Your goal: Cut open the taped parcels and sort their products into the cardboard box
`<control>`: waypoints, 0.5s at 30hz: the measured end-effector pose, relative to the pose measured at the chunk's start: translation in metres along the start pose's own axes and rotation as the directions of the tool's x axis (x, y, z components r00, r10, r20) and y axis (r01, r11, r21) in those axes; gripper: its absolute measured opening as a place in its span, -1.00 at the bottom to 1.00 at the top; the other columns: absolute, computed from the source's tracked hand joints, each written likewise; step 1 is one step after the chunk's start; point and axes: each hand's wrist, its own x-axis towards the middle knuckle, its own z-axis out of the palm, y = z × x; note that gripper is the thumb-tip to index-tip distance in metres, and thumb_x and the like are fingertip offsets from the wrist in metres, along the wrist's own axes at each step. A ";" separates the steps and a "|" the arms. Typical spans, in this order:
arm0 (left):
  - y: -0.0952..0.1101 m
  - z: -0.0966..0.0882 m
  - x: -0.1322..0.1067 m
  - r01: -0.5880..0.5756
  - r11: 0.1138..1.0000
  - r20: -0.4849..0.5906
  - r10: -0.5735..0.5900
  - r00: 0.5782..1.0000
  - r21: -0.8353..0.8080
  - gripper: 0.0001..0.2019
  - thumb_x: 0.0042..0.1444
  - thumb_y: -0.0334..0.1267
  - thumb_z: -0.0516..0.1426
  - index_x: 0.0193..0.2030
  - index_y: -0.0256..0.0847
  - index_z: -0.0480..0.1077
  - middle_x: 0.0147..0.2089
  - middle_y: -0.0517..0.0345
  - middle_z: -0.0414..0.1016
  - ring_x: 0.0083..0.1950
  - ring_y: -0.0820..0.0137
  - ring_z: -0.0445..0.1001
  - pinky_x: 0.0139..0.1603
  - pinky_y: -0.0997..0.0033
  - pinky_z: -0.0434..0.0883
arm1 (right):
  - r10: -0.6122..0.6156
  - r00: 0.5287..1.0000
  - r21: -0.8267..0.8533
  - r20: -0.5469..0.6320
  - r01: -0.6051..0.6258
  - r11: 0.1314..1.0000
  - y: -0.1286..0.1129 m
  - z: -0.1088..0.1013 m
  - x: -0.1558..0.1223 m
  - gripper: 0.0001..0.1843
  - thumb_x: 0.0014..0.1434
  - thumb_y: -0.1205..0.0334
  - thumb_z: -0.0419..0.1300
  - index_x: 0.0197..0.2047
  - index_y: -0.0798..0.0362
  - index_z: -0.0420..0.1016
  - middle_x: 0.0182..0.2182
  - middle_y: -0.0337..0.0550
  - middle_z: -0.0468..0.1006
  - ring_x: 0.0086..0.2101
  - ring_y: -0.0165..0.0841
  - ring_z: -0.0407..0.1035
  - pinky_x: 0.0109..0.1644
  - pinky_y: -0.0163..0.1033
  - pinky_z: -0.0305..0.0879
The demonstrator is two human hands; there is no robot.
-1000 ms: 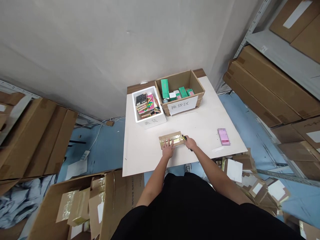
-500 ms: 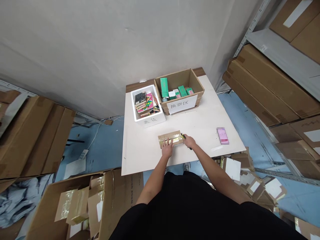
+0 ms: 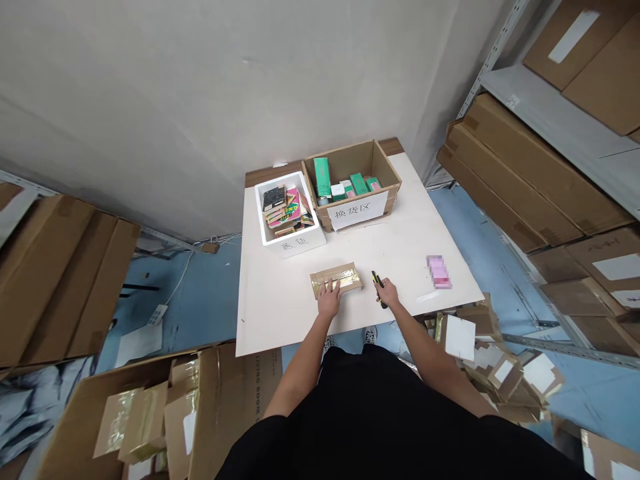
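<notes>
A small cardboard box (image 3: 345,272) closed with shiny tape lies near the front of the white table (image 3: 280,300). My left hand (image 3: 329,300) rests on top of it near its front edge, fingers spread and not wrapped around it. To the right of the box, my right hand (image 3: 388,293) grips a black-and-yellow utility knife (image 3: 377,280), its tip pointing away from me. A gap separates the knife from the box. Whether the blade is out is too small to tell.
Behind stand a white foam bin (image 3: 295,248) of small boxes and a labelled carton (image 3: 395,193) with green boxes. A blurred pink item (image 3: 439,272) lies at the right. An open carton of parcels (image 3: 207,413) stands front left; shelves flank the table.
My right hand has drawn the utility knife away from the box's right end, leaving a gap. My left hand stays on the box. The whole view has shifted slightly.
</notes>
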 end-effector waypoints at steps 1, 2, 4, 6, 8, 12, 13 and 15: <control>0.000 -0.001 0.000 0.002 1.000 -0.003 -0.002 1.000 -0.001 -0.41 0.53 0.06 -0.12 0.64 0.21 0.07 0.69 0.11 0.02 0.68 -0.06 -0.07 0.54 -0.28 0.16 | 0.016 1.000 -0.024 -0.015 -0.017 1.000 0.002 0.003 0.004 -0.71 0.54 0.04 0.06 0.14 0.04 0.40 -0.21 -0.13 0.70 -0.26 -0.31 0.67 -0.16 -0.34 0.47; 0.000 -0.004 0.000 0.004 1.000 -0.005 -0.004 1.000 -0.005 -0.41 0.53 0.05 -0.12 0.64 0.19 0.07 0.68 0.10 0.03 0.67 -0.06 -0.05 0.53 -0.26 0.17 | 0.028 0.999 -0.059 -0.034 -0.030 0.998 0.004 0.005 0.007 -0.68 0.53 0.03 0.06 0.17 0.04 0.40 -0.12 -0.07 0.71 -0.13 -0.27 0.67 -0.06 -0.31 0.48; -0.003 -0.012 0.005 0.008 1.000 -0.010 -0.008 1.000 -0.017 -0.41 0.54 -0.01 -0.12 0.65 0.13 0.05 0.65 0.06 0.13 0.63 -0.03 0.06 0.51 -0.19 0.23 | 0.041 0.993 -0.129 -0.111 -0.055 0.990 0.005 0.007 0.012 -0.60 0.49 0.03 0.10 0.26 0.05 0.39 0.09 0.05 0.66 0.14 -0.18 0.57 0.12 -0.23 0.46; -0.010 -0.025 0.015 0.014 1.000 -0.037 -0.015 0.999 -0.021 -0.40 0.52 -0.10 -0.08 0.65 0.05 0.05 0.60 0.00 0.24 0.57 0.02 0.17 0.49 -0.07 0.27 | 0.020 0.975 -0.157 -0.220 -0.055 0.986 0.006 0.010 0.012 -0.54 0.47 0.04 0.10 0.33 0.05 0.36 0.23 0.13 0.57 0.28 -0.14 0.45 0.22 -0.19 0.41; -0.020 -0.040 0.029 0.029 0.999 -0.063 -0.030 0.998 -0.015 -0.38 0.48 -0.14 0.02 0.63 -0.03 0.08 0.59 -0.05 0.24 0.57 0.06 0.16 0.48 0.05 0.28 | -0.003 0.967 -0.127 -0.254 -0.031 0.991 0.004 0.020 0.005 -0.53 0.49 0.01 0.03 0.33 0.03 0.37 0.19 0.10 0.59 0.25 -0.15 0.47 0.22 -0.18 0.42; -0.036 -0.061 0.054 0.010 1.000 0.040 -0.010 0.999 -0.005 -0.28 0.37 -0.01 0.18 0.60 -0.07 0.11 0.60 -0.08 0.19 0.62 0.03 0.06 0.47 0.12 0.23 | 0.115 0.993 0.080 0.033 -0.117 0.990 -0.015 0.062 -0.011 -0.28 0.44 -0.27 0.06 0.45 0.02 0.19 -0.08 0.01 0.67 -0.13 -0.19 0.66 -0.06 -0.14 0.58; -0.038 -0.063 0.057 -0.002 1.000 0.068 0.002 0.998 0.003 -0.27 0.35 0.02 0.20 0.59 -0.06 0.12 0.57 -0.10 0.25 0.59 0.02 0.12 0.46 0.12 0.22 | 0.137 0.985 0.128 0.105 -0.150 0.980 -0.024 0.073 -0.012 -0.17 0.41 -0.31 0.10 0.51 0.03 0.07 -0.07 0.02 0.67 -0.18 -0.19 0.66 -0.12 -0.12 0.59; -0.039 -0.062 0.056 0.025 0.999 0.077 -0.027 0.997 0.034 -0.30 0.34 0.07 0.20 0.54 -0.07 0.19 0.47 -0.15 0.38 0.48 0.01 0.28 0.42 0.09 0.23 | 0.130 0.983 0.156 0.131 -0.149 0.976 -0.043 0.093 -0.008 -0.09 0.39 -0.31 0.12 0.55 0.04 -0.07 0.01 0.08 0.65 -0.18 -0.18 0.67 -0.13 -0.10 0.61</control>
